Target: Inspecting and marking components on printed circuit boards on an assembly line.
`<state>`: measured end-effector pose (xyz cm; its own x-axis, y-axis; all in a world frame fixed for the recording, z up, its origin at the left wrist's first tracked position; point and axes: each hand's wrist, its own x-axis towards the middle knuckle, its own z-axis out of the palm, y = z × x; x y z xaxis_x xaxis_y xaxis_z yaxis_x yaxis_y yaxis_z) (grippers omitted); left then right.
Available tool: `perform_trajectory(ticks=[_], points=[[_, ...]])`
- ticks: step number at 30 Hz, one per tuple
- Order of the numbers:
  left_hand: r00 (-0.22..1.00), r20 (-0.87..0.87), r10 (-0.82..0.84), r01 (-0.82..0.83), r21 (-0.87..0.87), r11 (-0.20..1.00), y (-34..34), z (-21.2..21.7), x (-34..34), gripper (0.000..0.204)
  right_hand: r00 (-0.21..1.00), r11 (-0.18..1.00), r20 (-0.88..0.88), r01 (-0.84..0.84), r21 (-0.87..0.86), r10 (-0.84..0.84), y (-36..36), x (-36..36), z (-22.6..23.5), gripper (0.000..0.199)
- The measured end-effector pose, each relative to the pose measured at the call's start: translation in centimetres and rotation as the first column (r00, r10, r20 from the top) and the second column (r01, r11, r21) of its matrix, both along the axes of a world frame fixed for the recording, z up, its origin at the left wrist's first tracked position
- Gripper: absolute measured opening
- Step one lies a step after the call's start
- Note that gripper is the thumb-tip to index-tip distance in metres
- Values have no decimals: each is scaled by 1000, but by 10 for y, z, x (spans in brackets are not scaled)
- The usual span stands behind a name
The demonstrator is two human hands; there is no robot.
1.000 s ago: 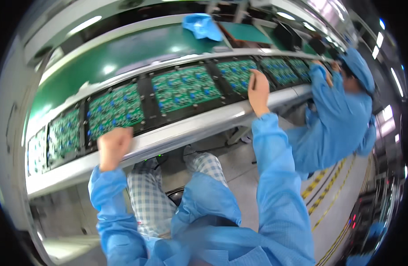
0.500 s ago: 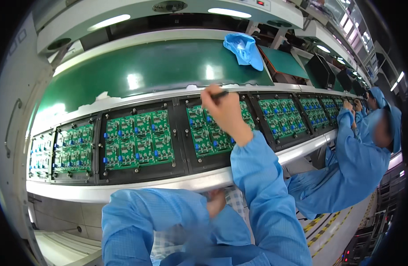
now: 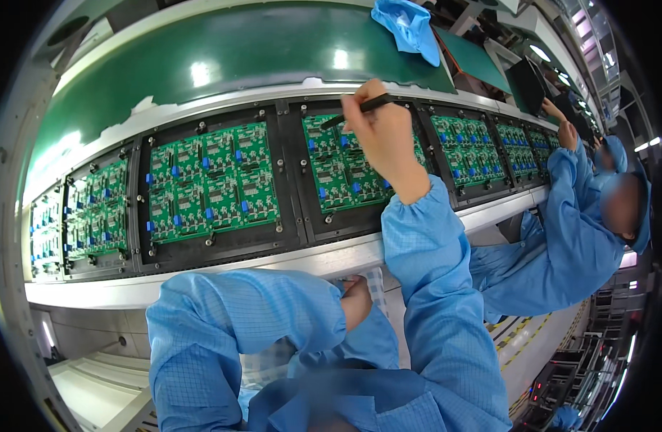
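Right hand [image 3: 385,133] up over the line, fingers curled tight round a thin black tool [image 3: 356,111]. Tool lies near-flat, its dark tip pointing left over the top-left corner of the board panel [image 3: 345,169] under the hand. Whether the tip touches the panel, can't tell.

That panel: green, a grid of small boards, each with black chips, white parts and blue blocks. The hand and wrist cover its right part. It sits in a black carrier [image 3: 295,187] with screws round the frame, on the pale conveyor rail [image 3: 223,277].

Left hand [image 3: 356,302] is low, below the rail edge, tucked behind the blue left sleeve [image 3: 245,317]. Only a bit of it shows against checked cloth; how open it is and whether it holds anything, can't tell.

Carriers, one panel each, side by side along the line:
- left panel [image 3: 209,183], same green grid, uncovered, just beside the worked one.
- far-left panel [image 3: 93,209], bent by the lens edge.
- right panel [image 3: 464,147], more running off right.

Behind them a green belt [image 3: 237,50], shiny with lamp glare, edge worn white. Blue cloth [image 3: 410,25] bunched on its top right.

A co-worker [image 3: 568,237] in blue on the right, hand [image 3: 567,133] up at the far panels.
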<state>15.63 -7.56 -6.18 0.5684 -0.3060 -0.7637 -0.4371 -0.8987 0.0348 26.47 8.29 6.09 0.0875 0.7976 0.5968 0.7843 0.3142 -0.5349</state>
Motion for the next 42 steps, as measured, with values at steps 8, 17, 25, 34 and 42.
perform_trajectory(ticks=[8,17,25,34,42], points=[[1000,0,11,-11,-35,999,0,-2,0,36,997,994,69,-18,-112,25,-3,-5,-4,20],[993,74,-96,96,-2,995,-3,9,-7,33,997,995,75,-21,-101,28,-3,-3,-3,20],[990,143,-20,17,18,1000,-5,3,-12,34,996,975,-5,-88,-205,89,1,-3,-10,20],[988,151,5,-8,22,1000,-3,1,-5,29,993,998,-94,68,-17,-69,0,22,-2,21],[991,127,45,-51,43,998,-4,-18,-1,36,988,984,-68,127,-126,-136,6,38,-4,25]])
